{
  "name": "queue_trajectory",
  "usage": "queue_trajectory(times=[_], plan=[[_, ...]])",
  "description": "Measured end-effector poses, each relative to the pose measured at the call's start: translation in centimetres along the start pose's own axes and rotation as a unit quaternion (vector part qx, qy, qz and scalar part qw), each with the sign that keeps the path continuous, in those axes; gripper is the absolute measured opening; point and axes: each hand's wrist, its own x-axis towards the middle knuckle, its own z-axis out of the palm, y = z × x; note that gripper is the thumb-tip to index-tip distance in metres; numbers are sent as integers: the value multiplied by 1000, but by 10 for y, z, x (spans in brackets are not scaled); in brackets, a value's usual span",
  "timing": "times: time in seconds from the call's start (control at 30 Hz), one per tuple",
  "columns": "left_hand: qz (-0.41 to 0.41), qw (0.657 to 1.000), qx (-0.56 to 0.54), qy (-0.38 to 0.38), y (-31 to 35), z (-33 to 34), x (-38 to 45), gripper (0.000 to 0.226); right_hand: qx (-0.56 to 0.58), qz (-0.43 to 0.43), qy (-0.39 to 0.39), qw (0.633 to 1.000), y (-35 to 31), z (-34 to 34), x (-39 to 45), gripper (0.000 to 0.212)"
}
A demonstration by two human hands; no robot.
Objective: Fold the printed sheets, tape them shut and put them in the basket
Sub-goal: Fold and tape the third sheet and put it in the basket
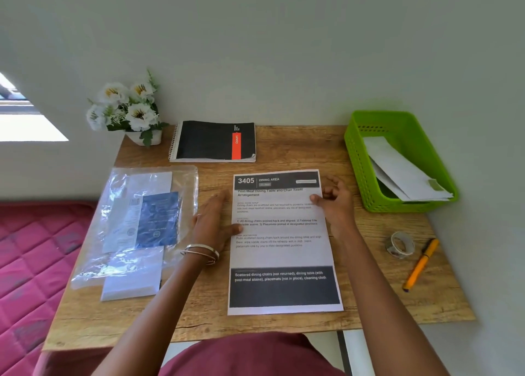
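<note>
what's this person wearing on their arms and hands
Both forearms are bare, with no sleeves in view. The left wrist carries a few thin metal bangles, and the left hand seems to have a thin ring. The right hand shows no jewellery.

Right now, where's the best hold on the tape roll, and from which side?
Pinch the tape roll across its ring wall, one finger in the hole, coming from above with the right hand. It looks tilted with the hole facing up, and stands apart from the orange pen, so nothing blocks a top approach.
</note>
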Motion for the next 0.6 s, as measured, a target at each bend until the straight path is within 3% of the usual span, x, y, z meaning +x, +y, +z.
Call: queue_trajectory(times=[0.1, 0.3, 0.37, 0.5, 0.6], plan=[[-13, 999, -38, 18, 2, 0, -1, 99, -13, -24, -37, 999, 7, -8, -6, 36], [2, 999, -25, 33, 3, 1, -5, 99, -6, -127, -82, 989, 15, -29, -13, 26], [6, 999, -19, 32, 3, 2, -5, 96, -23, -150, -84, 985, 19, -31, -14, 32], [31, 998, 32, 35, -1, 6, -4, 69, -96, -203, -62, 972, 35, -29, -10, 47], [61, 997, 33, 35, -9, 9, -3, 41, -182, -248, -42, 951, 39, -23, -11, 44]])
